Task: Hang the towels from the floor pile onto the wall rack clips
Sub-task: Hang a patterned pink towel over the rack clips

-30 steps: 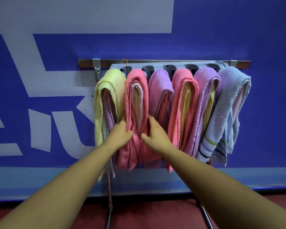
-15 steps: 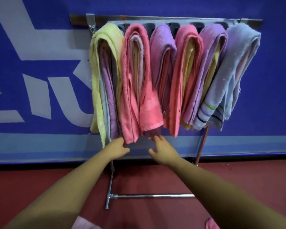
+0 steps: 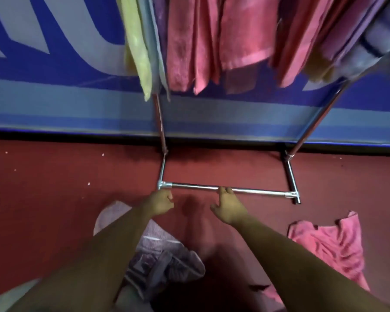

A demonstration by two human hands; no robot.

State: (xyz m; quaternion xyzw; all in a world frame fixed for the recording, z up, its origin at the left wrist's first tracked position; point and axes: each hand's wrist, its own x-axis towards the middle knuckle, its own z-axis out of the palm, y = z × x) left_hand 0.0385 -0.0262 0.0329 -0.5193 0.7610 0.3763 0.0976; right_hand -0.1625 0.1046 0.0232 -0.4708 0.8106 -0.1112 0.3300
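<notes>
Since the earlier frames both hands are lowered from the bottom edges of the hung towels to just above the floor [image 3: 54,199], and the view is tilted down, so that the top of the rack is cut off.

The left hand [image 3: 160,202] is seen with loosely curled fingers and nothing in them, just short of the left corner joint of the base bar [image 3: 257,192]. The right hand [image 3: 229,207] is relaxed and likewise empty; its fingertips [image 3: 223,189] overlap the bar, though contact cannot be judged.

On the rack [image 3: 159,122] only the lower ends of the load are shown: a yellow towel [image 3: 138,50] at the left, a grey-blue one just beside it, pink towels [image 3: 189,46] in the middle, and purple towels [image 3: 338,34] at the right, all blurred.

Towels not yet hung are shown on the floor. A crumpled pink towel [image 3: 331,246] lies to the right of the right forearm, well apart from the rack. A pale patterned towel [image 3: 160,251] lies partly hidden under the left forearm.

On the blue wall [image 3: 54,64] large pale letter shapes are cropped and cannot be read.
</notes>
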